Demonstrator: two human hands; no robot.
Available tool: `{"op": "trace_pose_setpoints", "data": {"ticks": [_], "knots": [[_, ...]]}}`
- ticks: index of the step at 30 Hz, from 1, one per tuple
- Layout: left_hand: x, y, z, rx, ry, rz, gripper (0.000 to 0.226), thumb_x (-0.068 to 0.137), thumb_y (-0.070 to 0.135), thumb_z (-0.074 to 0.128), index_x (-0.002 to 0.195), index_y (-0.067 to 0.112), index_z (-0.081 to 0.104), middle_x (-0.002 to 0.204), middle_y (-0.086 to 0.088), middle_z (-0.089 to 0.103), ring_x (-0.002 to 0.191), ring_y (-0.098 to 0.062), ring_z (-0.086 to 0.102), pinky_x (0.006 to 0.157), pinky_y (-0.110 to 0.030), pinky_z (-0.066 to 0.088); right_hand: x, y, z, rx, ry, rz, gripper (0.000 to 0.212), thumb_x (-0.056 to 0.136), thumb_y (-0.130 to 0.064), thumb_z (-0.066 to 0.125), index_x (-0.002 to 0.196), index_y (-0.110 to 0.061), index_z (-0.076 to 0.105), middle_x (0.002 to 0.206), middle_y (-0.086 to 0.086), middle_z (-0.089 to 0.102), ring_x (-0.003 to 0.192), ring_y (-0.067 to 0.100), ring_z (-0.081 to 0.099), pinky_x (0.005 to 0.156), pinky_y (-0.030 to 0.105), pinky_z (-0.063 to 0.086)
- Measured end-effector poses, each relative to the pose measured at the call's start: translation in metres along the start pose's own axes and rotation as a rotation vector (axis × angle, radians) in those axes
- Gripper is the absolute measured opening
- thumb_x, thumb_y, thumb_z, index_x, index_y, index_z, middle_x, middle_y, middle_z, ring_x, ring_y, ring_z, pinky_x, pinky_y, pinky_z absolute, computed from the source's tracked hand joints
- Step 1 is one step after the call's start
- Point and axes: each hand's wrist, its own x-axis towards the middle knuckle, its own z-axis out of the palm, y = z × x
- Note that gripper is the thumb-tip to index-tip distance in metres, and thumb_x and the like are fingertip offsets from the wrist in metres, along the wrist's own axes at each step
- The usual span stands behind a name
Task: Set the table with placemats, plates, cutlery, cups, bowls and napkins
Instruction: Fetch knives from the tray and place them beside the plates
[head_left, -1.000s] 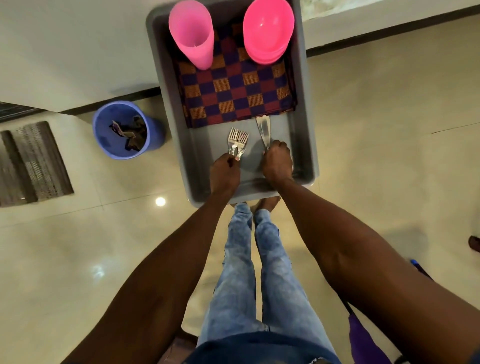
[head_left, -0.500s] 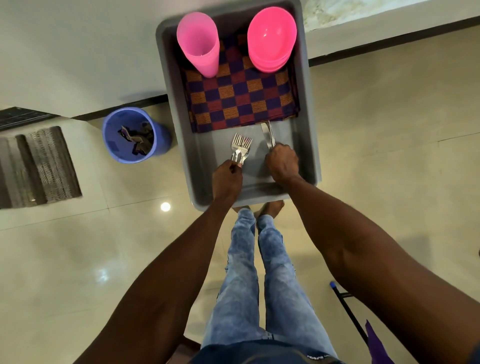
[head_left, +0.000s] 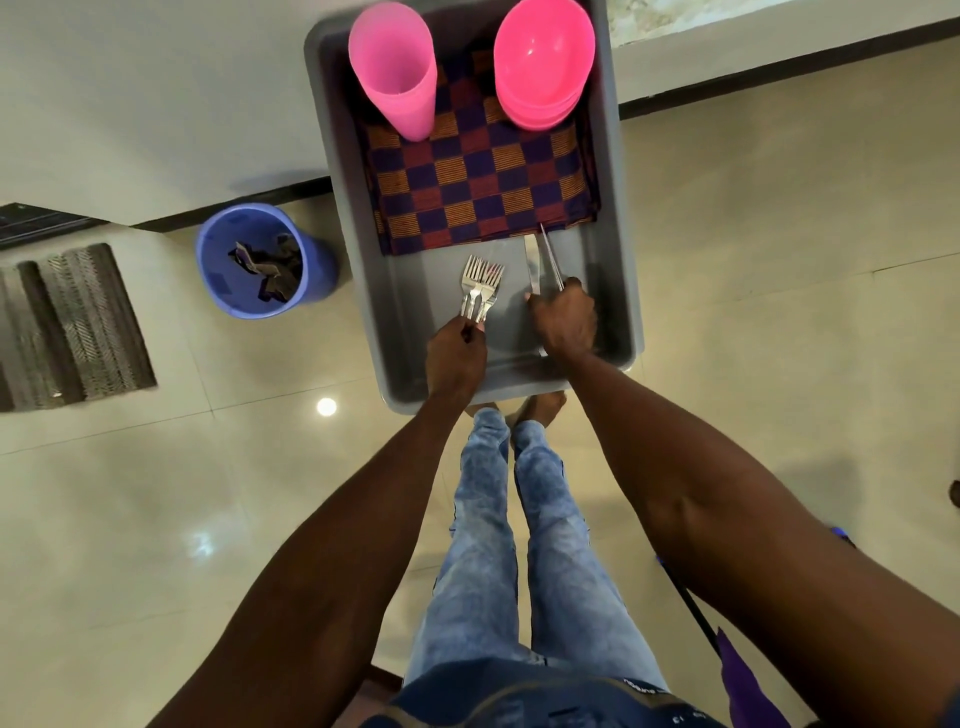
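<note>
A grey plastic tub (head_left: 410, 374) sits in front of me above the floor. Inside it, my left hand (head_left: 454, 356) grips a bunch of metal forks (head_left: 480, 286) by the handles, tines pointing away. Beside it, my right hand (head_left: 563, 322) is closed on metal knives (head_left: 540, 260), blades pointing toward the checked cloths. Folded placemats (head_left: 483, 182) in purple, red and orange checks fill the far half of the tub. On them stand stacked pink cups (head_left: 397, 73) at the left and stacked pink bowls (head_left: 543, 62) at the right.
A blue bin (head_left: 260, 260) with dark scraps stands on the tiled floor left of the tub. A grey patterned mat (head_left: 67, 327) lies at the far left. My jeans and bare feet show below the tub. A purple object (head_left: 748, 686) is at lower right.
The view has shifted slightly. My right hand has lifted the knives a little, and one blade now fans apart from the other. My left hand keeps its hold on the forks.
</note>
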Motion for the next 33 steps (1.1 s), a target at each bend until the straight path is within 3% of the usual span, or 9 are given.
{"op": "trace_pose_setpoints", "data": {"ticks": [3,8,15,26,29,33], "knots": [[0.002,-0.006,-0.001,0.007,-0.013,-0.019,0.022,0.100,0.025,0.053,0.102,0.008,0.066,0.094,-0.007,0.069,0.081,-0.019,0.061,0.072,-0.027,0.046,-0.003,-0.003,0.008,-0.039,0.058,0.035,0.033,0.089,-0.028,0.067,0.116,-0.010,0.060,0.109,0.009,0.067,0.098,0.028,0.065,0.084,0.044,0.056],[0.007,-0.010,-0.006,0.011,-0.002,-0.025,0.022,0.098,0.024,0.055,0.100,0.007,0.068,0.093,-0.009,0.071,0.083,-0.025,0.066,0.076,-0.036,0.056,-0.008,-0.015,0.017,0.000,0.090,0.110,0.020,0.094,-0.016,0.057,0.111,-0.010,0.065,0.105,0.010,0.069,0.094,0.029,0.065,0.082,0.039,0.054],[0.012,-0.008,-0.012,0.021,0.010,-0.018,0.022,0.098,0.025,0.055,0.101,0.008,0.069,0.093,-0.009,0.072,0.082,-0.024,0.066,0.076,-0.036,0.056,-0.004,-0.015,0.012,0.102,0.041,0.136,0.029,0.086,-0.023,0.065,0.112,-0.009,0.068,0.102,0.010,0.070,0.091,0.030,0.066,0.079,0.036,0.055],[0.008,-0.009,-0.005,0.054,0.006,0.007,0.022,0.098,0.023,0.055,0.102,0.006,0.069,0.095,-0.011,0.071,0.082,-0.024,0.064,0.072,-0.029,0.049,-0.014,-0.007,0.005,-0.199,0.122,-0.017,0.026,0.096,-0.016,0.056,0.119,-0.005,0.060,0.119,0.014,0.057,0.101,0.033,0.062,0.087,0.041,0.051],[0.006,-0.008,-0.001,0.037,0.004,0.000,0.023,0.098,0.025,0.055,0.103,0.007,0.068,0.097,-0.011,0.071,0.087,-0.028,0.067,0.079,-0.034,0.054,-0.016,-0.013,0.003,-0.221,0.112,0.043,0.026,0.095,-0.016,0.058,0.117,-0.005,0.063,0.115,0.014,0.060,0.098,0.032,0.064,0.084,0.041,0.053],[0.003,-0.005,0.001,0.039,-0.001,0.003,0.025,0.099,0.025,0.055,0.104,0.005,0.068,0.098,-0.013,0.071,0.088,-0.027,0.066,0.076,-0.029,0.048,-0.015,-0.018,0.001,-0.199,0.064,0.067,0.022,0.092,-0.019,0.061,0.110,-0.008,0.067,0.106,0.012,0.067,0.092,0.029,0.065,0.081,0.040,0.056]]}}
